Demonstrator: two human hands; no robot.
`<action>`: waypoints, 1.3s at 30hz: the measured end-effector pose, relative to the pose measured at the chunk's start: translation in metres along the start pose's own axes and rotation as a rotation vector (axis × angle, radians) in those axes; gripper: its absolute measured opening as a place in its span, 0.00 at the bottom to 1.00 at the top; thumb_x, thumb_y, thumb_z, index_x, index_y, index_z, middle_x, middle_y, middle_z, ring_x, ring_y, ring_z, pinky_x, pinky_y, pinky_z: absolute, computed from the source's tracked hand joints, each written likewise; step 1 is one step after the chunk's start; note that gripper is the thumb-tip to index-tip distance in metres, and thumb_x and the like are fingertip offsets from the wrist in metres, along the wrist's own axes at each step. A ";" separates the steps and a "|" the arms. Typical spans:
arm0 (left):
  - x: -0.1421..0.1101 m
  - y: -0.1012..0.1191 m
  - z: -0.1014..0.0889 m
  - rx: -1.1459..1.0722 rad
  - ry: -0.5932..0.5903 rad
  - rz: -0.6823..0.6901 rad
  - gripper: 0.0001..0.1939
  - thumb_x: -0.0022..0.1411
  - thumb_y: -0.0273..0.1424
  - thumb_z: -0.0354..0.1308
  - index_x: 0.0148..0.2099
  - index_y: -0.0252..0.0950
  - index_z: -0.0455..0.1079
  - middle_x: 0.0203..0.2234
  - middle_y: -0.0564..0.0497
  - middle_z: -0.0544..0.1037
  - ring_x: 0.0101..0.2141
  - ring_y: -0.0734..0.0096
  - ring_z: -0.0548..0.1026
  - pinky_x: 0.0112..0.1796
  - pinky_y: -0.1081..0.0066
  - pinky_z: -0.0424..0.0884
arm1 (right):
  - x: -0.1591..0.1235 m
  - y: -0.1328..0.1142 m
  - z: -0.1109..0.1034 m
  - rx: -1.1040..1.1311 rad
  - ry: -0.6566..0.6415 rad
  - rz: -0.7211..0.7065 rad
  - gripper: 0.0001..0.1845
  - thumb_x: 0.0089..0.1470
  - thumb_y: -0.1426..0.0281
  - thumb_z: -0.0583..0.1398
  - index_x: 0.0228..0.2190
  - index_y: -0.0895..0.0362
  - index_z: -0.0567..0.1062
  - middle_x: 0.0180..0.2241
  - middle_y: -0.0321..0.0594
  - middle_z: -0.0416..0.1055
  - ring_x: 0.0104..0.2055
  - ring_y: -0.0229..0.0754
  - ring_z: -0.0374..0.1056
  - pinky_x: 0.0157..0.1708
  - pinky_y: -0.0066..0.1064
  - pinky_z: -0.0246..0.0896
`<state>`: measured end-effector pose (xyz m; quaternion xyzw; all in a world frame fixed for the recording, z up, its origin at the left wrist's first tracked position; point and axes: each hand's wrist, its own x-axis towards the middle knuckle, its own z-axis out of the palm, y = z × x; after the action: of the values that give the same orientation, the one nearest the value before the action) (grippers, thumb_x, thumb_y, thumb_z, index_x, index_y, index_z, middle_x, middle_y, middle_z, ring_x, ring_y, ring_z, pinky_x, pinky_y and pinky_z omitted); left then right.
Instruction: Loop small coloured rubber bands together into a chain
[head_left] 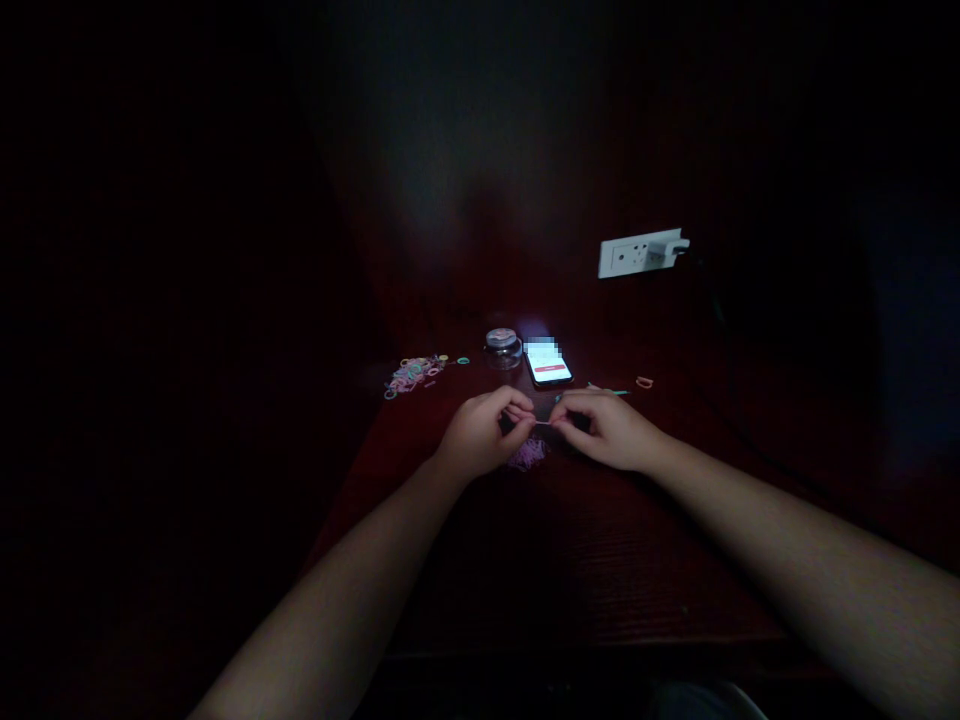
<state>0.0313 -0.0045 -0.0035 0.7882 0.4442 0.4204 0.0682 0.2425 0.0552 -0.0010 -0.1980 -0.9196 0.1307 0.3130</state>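
Two bare arms (780, 505) of yours reach over the near edge of the dark red table (585, 560), one from each side, so your hands come close together in the middle. A small heap of purple bits (529, 455) lies on the table just under your fingers, maybe so it is easy to reach. Your left hand (484, 425) pinches a thin, pale strand (542, 422) with thumb and finger. Your right hand (609, 425) pinches it too. The strand goes straight across the small gap, well in from the near edge. You seem to hold it on both sides so it is tight. Your fingers hide its ends.

Behind your right hand lies a thin teal stick (616, 392), partly hidden. An orange loop (645, 382) sits alone farther right. By the left edge is a heap of colored loops (414, 374), perhaps put there to be out of your way. Past your hands, a phone (549, 362) lies with its bright screen up, likely so you can look at it. A round jar (502, 345) stands just left of it. The back edge is too dark to see. On the wall, a white socket (630, 256) holds a plug (680, 248).
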 end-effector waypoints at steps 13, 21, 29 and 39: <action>-0.002 -0.014 -0.040 0.367 -0.566 -0.048 0.26 0.44 0.32 0.65 0.49 0.43 0.71 0.50 0.48 0.72 0.51 0.54 0.69 0.51 0.56 0.64 | 0.000 0.003 -0.001 0.000 -0.011 -0.014 0.07 0.57 0.70 0.57 0.29 0.58 0.75 0.27 0.38 0.72 0.30 0.39 0.66 0.36 0.33 0.59; -0.004 -0.022 -0.038 0.370 -0.544 -0.074 0.26 0.42 0.31 0.65 0.48 0.44 0.74 0.42 0.48 0.77 0.43 0.56 0.73 0.45 0.58 0.67 | 0.001 0.002 -0.001 -0.005 -0.018 -0.017 0.07 0.56 0.70 0.58 0.29 0.57 0.76 0.27 0.38 0.73 0.30 0.39 0.66 0.35 0.33 0.59; -0.001 -0.019 -0.036 0.268 -0.508 -0.093 0.18 0.46 0.28 0.61 0.43 0.42 0.75 0.32 0.53 0.79 0.33 0.69 0.75 0.36 0.70 0.67 | 0.001 0.004 0.000 -0.015 -0.016 -0.023 0.09 0.57 0.69 0.57 0.30 0.57 0.76 0.27 0.39 0.73 0.30 0.39 0.67 0.35 0.32 0.59; 0.000 -0.014 -0.039 0.246 -0.586 -0.150 0.21 0.44 0.25 0.59 0.44 0.41 0.74 0.25 0.57 0.80 0.26 0.72 0.75 0.29 0.74 0.65 | 0.001 0.003 0.000 0.003 -0.020 -0.025 0.08 0.56 0.70 0.57 0.29 0.57 0.76 0.27 0.38 0.73 0.29 0.38 0.66 0.33 0.31 0.59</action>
<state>-0.0063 -0.0069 0.0145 0.8430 0.5102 0.1126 0.1282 0.2427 0.0579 -0.0019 -0.1848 -0.9250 0.1301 0.3055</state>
